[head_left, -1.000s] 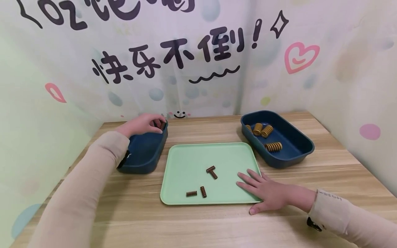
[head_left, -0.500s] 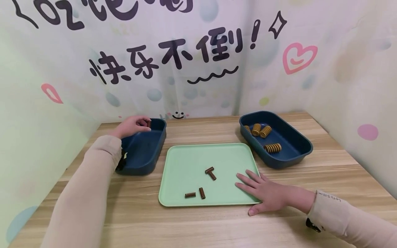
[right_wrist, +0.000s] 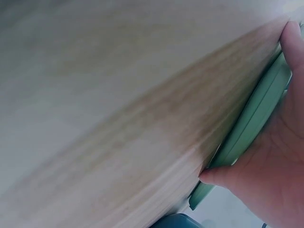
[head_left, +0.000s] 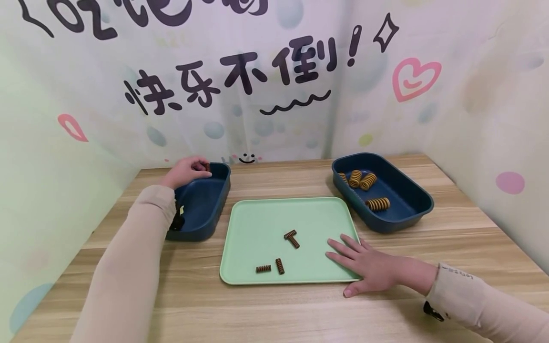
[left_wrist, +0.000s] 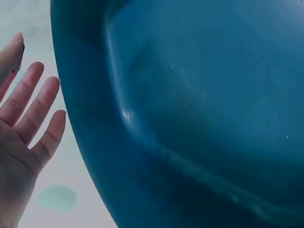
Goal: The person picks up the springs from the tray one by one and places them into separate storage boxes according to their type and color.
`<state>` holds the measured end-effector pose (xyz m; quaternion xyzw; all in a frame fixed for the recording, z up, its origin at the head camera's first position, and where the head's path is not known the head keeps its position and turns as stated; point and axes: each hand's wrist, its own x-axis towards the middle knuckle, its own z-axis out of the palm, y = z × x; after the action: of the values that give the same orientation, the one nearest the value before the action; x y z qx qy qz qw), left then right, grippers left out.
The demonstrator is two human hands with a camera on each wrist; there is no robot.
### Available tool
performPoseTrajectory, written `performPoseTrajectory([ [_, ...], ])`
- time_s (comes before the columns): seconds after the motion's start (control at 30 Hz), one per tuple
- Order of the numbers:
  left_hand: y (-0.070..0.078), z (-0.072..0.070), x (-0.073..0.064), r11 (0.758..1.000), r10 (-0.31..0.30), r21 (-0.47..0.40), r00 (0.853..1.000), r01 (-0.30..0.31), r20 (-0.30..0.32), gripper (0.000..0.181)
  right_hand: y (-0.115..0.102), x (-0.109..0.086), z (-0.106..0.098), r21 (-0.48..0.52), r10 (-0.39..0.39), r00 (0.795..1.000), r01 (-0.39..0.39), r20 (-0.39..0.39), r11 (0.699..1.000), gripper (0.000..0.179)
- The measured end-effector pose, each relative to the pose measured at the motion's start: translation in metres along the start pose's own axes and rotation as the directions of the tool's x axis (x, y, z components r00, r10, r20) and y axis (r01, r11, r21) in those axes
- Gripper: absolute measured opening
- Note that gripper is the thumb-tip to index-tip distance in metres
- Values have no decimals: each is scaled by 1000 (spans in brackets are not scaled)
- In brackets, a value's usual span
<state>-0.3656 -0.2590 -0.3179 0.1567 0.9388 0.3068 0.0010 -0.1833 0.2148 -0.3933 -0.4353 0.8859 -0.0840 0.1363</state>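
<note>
My left hand (head_left: 185, 172) is over the far end of the left blue bin (head_left: 201, 205), pinching a small dark brown coil spring (head_left: 208, 167) between thumb and forefinger. In the left wrist view the spring (left_wrist: 19, 61) shows only partly behind the thumb, and the other fingers stand extended beside the bin wall (left_wrist: 78, 118). My right hand (head_left: 371, 267) rests with spread fingers on the right edge of the pale green tray (head_left: 257, 219). Several more small brown springs, such as one crosswise spring (head_left: 263, 268) and one lengthwise spring (head_left: 280, 266), lie on the tray.
To the right rear stands a second blue bin (head_left: 407, 209) with several larger yellow-brown springs (head_left: 378, 204) inside. Both bins and the tray sit on a wood-grain table (head_left: 257, 314). A printed cloth (head_left: 291, 133) hangs behind the table's back edge.
My left hand has moved left, away from the bin's far right corner, with the spring still pinched. My right hand has stayed in place on the tray edge.
</note>
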Motion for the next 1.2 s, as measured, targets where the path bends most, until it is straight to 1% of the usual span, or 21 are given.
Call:
performPoseTrajectory([
  [0.2, -4, 2, 1, 1000, -14, -5, 1000, 14, -5, 41, 0, 0, -1, 4, 5, 1000, -5, 10, 1000, 79],
  [0.3, -8, 3, 0, 1000, -26, -10, 1000, 26, 3, 40, 0, 0, -1, 3, 3, 1000, -3, 9, 1000, 79],
  [0.37, -11, 6, -1, 1000, -25, -13, 1000, 25, 18, 40, 0, 0, -1, 1, 3, 1000, -3, 10, 1000, 79],
  [0.5, -15, 13, -4, 1000, -25, -5, 997, 25, 67, 39, -1, 0, -1, 8, 8, 1000, -8, 18, 1000, 79],
  [0.63, -20, 20, -7, 998, -32, 49, 995, 27, 99, 36, -2, 0, 0, 13, 8, 1000, -9, 17, 1000, 79],
  [0.73, -24, 24, -8, 997, -30, 72, 992, 22, 122, 35, -2, 0, 0, 5, 5, 1000, -6, 9, 1000, 79],
  [0.87, -28, 27, -7, 994, -48, 101, 983, 30, 178, 38, -2, -1, -1, 0, 3, 1000, -3, -2, 1000, 79],
  [1.0, -32, 27, -7, 992, -66, 125, 967, 36, 247, 38, -2, -1, -2, 4, 3, 1000, -3, -3, 1000, 79],
  [1.07, -34, 26, -7, 992, -59, 126, 959, 25, 276, 36, -2, 0, -2, 5, 5, 1000, -5, 1, 1000, 79],
  [1.2, -35, 25, -10, 988, -65, 150, 950, 20, 305, 34, -2, 0, -3, -1, 5, 1000, -5, 4, 1000, 79],
])
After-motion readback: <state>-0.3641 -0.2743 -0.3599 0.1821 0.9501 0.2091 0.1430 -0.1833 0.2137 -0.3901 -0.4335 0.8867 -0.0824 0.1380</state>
